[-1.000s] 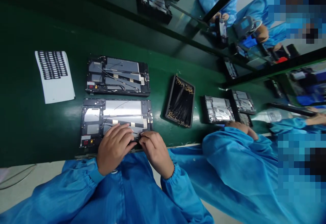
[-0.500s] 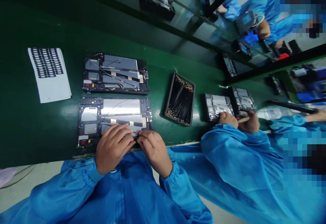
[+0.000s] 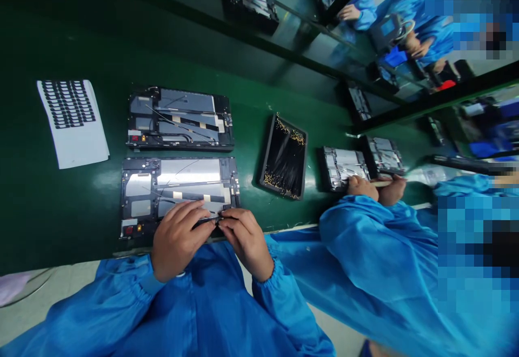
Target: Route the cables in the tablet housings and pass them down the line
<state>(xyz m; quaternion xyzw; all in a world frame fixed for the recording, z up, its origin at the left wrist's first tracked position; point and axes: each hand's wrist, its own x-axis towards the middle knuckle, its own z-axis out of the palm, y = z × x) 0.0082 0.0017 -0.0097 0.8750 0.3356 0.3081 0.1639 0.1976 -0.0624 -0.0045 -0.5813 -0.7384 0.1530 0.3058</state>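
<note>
The near tablet (image 3: 178, 184) lies open-backed on the green belt (image 3: 48, 211), at its near edge, directly in front of the person. Both hands work at the tablet's near edge. The right hand (image 3: 245, 240) is curled, thumb and forefinger pinching a thin black cable (image 3: 207, 220). The left hand (image 3: 178, 240) lays its fingers (image 3: 190, 211) over the same cable; its grip is hidden beneath them and cannot be told. The fingertips of both hands almost meet. A second tablet (image 3: 180, 119) lies just beyond the first. A sticker sheet (image 3: 73, 121) lies to the left, and a black tray (image 3: 284, 157) of cables to the right. Further right, a co-worker's hands (image 3: 360, 186) rest on another tablet (image 3: 343, 166).
</note>
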